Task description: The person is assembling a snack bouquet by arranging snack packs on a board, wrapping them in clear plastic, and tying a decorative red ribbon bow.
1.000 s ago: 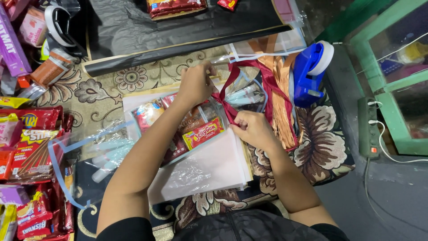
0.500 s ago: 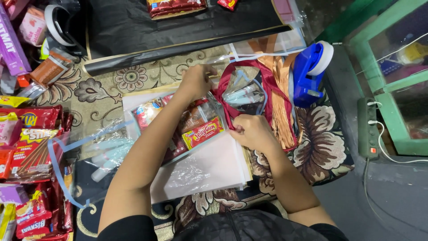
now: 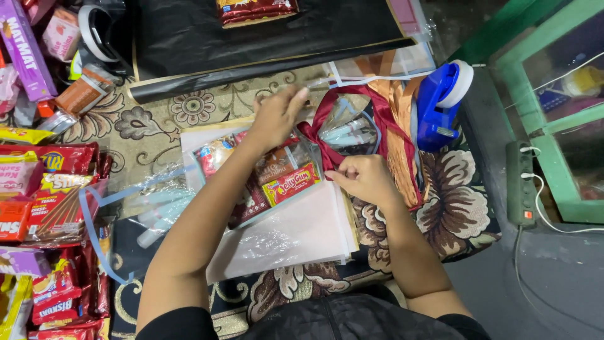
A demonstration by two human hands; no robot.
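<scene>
A clear plastic bag of snack packets (image 3: 270, 173) lies on a stack of white sheets (image 3: 296, 233) on a floral carpet. A dark red ribbon (image 3: 371, 119) loops around the bag's neck. My left hand (image 3: 277, 116) pinches one end of the ribbon above the bag. My right hand (image 3: 362, 179) grips the other end at the knot, just right of the packets.
A blue tape dispenser (image 3: 440, 101) stands to the right, beside orange ribbon strips (image 3: 393, 141). A black sheet (image 3: 251, 38) covers the top. Several snack packs (image 3: 44, 208) pile at the left. A power strip (image 3: 522, 182) and a green cabinet (image 3: 553, 107) sit at the far right.
The ribbon loop has drawn tighter around the bag's neck. My left hand moved up and right, my right hand stayed near the knot.
</scene>
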